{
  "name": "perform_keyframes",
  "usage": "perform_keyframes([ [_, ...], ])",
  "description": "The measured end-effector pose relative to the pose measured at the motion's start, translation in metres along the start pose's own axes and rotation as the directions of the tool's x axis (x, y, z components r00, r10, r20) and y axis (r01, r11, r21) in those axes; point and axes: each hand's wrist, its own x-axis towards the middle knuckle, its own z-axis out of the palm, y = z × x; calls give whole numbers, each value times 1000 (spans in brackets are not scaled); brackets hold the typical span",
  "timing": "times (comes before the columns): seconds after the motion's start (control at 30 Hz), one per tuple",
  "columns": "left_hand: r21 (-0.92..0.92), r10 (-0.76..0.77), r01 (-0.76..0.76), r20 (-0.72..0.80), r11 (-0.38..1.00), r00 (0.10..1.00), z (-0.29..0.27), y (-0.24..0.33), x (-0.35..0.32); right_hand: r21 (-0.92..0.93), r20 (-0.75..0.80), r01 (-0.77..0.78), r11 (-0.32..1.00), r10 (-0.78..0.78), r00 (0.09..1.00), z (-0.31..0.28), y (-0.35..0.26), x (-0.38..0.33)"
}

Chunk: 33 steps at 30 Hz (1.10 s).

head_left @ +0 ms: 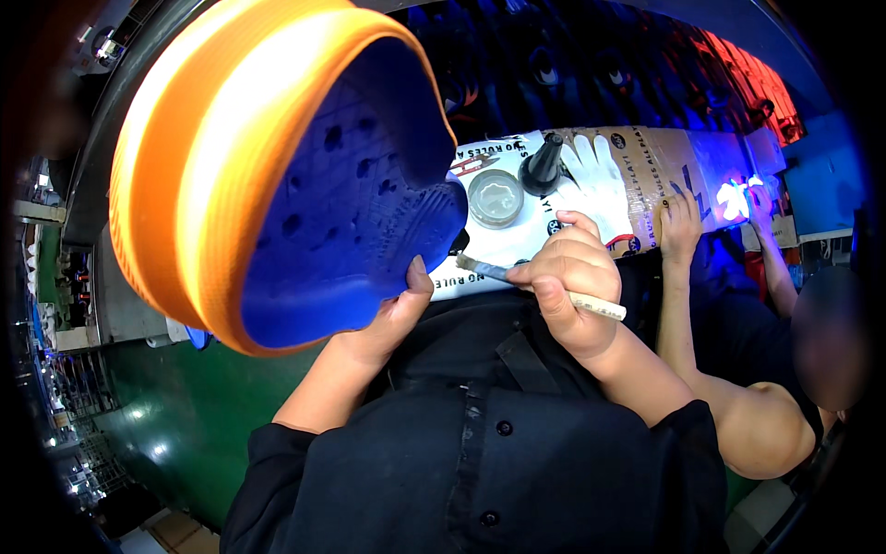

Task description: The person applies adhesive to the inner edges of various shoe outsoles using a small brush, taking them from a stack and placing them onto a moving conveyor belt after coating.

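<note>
A large, hollow orange piece (198, 157) with ridged bands fills the upper left; its blue inner side (323, 222) has several dark holes. My left hand (399, 309) is closed on the lower right rim of this piece, with the thumb on the blue side and the other fingers hidden behind. In my right hand (572, 286) is a small flat brush (598, 305) with a pale handle. Its dark bristles point left, close to the blue edge; whether they touch it I cannot tell. Beyond them stands a round clear container (496, 198) with greyish contents.
A black nozzle bottle (543, 166), white gloves (591, 175) and red-handled pliers (475, 166) are on the printed white sheet over the bench. To the right, another person's hand (681, 222) rests on brown cardboard (651, 166). A bright glowing object (736, 198) is farther right.
</note>
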Motion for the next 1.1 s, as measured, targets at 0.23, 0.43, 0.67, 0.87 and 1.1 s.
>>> perform_keyframes([
  [0.23, -38, 25, -25, -16, 999, 1000, 6, -13, -5, -138, -2, -26, 990, 26, 1000, 2, 0, -2],
  [0.43, -240, -188, 178, -18, 954, 982, 8, -20, -13, -88, -149, -109, 990, 95, 984, -13, 3, -9],
  [0.67, -378, -435, 401, -7, 834, 900, 14, -6, -3, -21, -209, -173, 985, 165, 964, -21, 11, -18],
  [0.87, -365, -410, 400, 53, 841, 911, 18, 3, 0, -53, -179, -99, 994, 88, 980, -17, 6, -11],
  [1.1, -262, -383, 389, 76, 883, 921, 8, 3, 6, -31, -290, -128, 991, 114, 950, -31, 15, -17],
])
